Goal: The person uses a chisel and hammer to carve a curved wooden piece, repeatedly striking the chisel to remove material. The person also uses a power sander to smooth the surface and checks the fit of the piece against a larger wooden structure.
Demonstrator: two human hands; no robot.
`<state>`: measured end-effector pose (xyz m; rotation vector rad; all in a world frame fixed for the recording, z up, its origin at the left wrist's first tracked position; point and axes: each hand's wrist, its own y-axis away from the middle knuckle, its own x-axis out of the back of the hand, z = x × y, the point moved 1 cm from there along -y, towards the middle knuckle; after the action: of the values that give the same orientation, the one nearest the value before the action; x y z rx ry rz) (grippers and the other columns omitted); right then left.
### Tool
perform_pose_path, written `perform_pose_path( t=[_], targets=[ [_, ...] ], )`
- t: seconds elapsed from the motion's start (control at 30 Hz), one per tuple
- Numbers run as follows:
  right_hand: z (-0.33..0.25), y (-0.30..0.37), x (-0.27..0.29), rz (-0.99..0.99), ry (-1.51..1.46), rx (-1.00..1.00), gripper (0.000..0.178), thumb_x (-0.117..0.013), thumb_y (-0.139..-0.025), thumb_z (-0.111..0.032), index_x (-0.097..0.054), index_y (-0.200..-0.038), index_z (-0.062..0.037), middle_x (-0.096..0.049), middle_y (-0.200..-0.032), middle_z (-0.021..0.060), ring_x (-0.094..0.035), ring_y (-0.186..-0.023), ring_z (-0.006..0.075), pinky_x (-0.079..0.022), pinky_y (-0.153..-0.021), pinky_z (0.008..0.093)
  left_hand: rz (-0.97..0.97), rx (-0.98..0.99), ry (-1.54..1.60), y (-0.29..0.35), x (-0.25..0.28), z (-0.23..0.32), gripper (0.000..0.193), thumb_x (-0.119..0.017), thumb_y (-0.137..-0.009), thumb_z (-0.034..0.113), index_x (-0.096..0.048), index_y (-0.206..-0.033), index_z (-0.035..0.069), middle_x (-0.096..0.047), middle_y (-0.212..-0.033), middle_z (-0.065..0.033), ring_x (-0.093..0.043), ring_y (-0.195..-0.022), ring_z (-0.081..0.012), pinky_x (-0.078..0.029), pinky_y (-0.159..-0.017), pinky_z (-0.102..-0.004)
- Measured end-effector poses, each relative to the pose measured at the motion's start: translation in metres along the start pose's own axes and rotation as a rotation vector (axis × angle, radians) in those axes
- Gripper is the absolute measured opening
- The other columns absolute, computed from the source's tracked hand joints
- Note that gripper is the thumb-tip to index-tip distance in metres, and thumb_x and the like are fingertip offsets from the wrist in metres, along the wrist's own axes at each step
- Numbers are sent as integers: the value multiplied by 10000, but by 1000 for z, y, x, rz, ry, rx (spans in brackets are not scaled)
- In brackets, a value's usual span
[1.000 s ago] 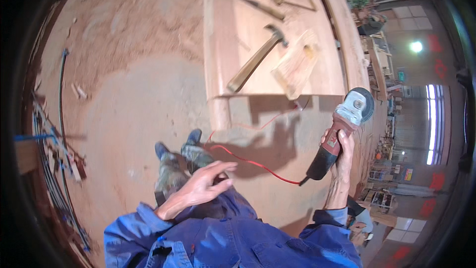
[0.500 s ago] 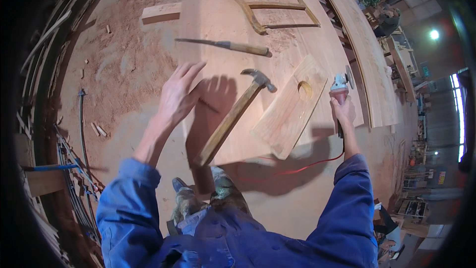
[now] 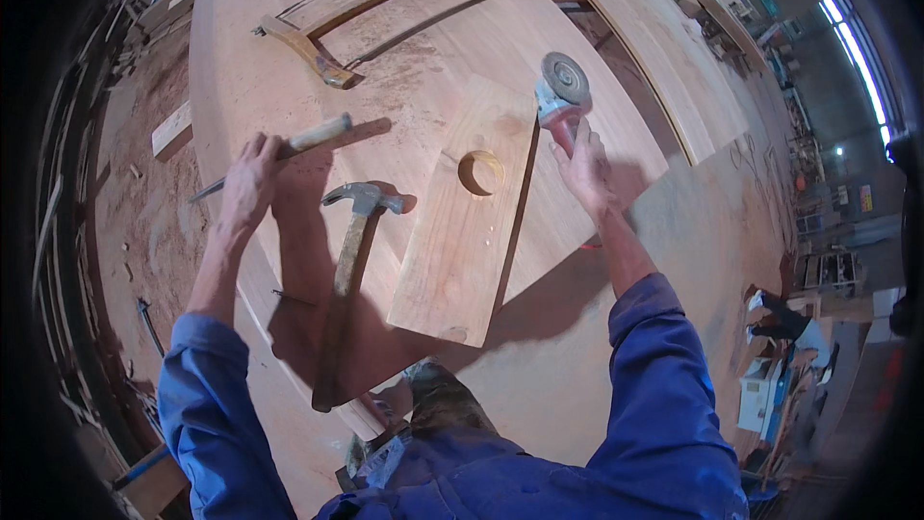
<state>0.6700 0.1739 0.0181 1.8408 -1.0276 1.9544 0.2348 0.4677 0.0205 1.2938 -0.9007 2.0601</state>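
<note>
My left hand (image 3: 252, 178) is closed round a chisel (image 3: 320, 136), its wooden handle pointing up and right and its dark blade sticking out toward the lower left. The handle's shadow falls apart from it, so it is raised off the wide wooden slab (image 3: 231, 48). In my right hand (image 3: 585, 171) is an angle grinder (image 3: 556, 104), held above the slab's right side with its disc facing up. Between the hands lie a claw hammer (image 3: 352, 265), handle toward me, and a thick board (image 3: 448, 255) with a round hole through it.
Toward the far end of the slab lies a wooden frame saw (image 3: 380, 2). A small dark rod (image 3: 293, 298) is left of the hammer. A wood block (image 3: 172, 130) sits beyond the slab's left edge. Another long plank (image 3: 664, 58) runs along the right. A person (image 3: 794, 323) is at far right.
My left hand, open before, has taken hold of the chisel and drawn it left. The grinder has moved left and far, its disc now turned upward. The whole view has shifted and turned.
</note>
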Motion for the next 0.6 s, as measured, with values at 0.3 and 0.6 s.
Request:
perform_pose_path(
  t=[0.3, 0.6],
  targets=[
    [-25, 101, 88, 232, -178, -11, 639, -679, -878, -365, -473, -1318, 50, -589, -1147, 258, -589, -1053, 406, -476, -916, 459, -41, -29, 526, 158, 129, 59, 300, -582, -925, 100, -562, -1208, 2, -552, -938, -141, -596, -861, -297, -492, -725, -376],
    [-293, 472, 182, -1265, -996, 173, 410, -662, -914, -273, -535, -1176, 15, -635, -956, 236, -644, -863, 409, -502, -726, 435, -629, -413, 581, 413, 82, 123, 383, -655, -850, 336, -634, -1078, 29, -562, -813, -81, -618, -822, -267, -515, -724, -381]
  ],
)
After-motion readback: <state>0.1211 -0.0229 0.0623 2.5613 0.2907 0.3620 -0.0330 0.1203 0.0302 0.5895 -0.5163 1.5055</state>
